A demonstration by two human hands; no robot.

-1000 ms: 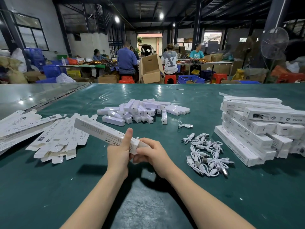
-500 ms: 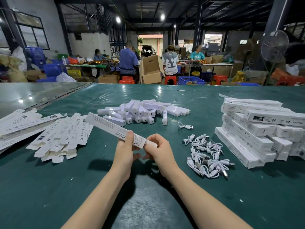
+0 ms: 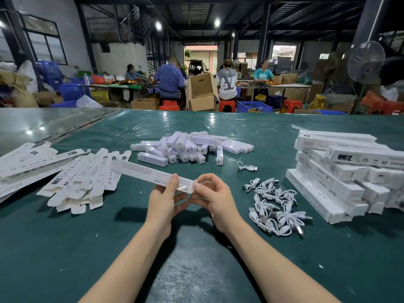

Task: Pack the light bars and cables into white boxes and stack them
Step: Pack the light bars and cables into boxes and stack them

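Since a second ago, the long white printed cardboard box (image 3: 140, 171) has been rolled so that its lettered face is turned upward, and its far end has been lowered towards the table. It is gripped near its right end by the left hand (image 3: 162, 202), with the thumb laid on top and the fingers curled beneath, so the tube is kept steady. The end flap is pinched by the right hand (image 3: 215, 199), apparently to be tucked shut; whether a bar and cable are already inside cannot be told.

Just right of that hand, a tangle of coiled white cables (image 3: 275, 206) is kept within easy reach. Beyond the box lies a heap of white light bars in clear wrap (image 3: 188, 147). Flat unfolded white box blanks (image 3: 83, 178) are fanned out to the left. At the far right, closed boxes are laid in crossed layers as a stack of white boxes (image 3: 336, 171), probably for stability, on the dark green table mat (image 3: 65, 248).
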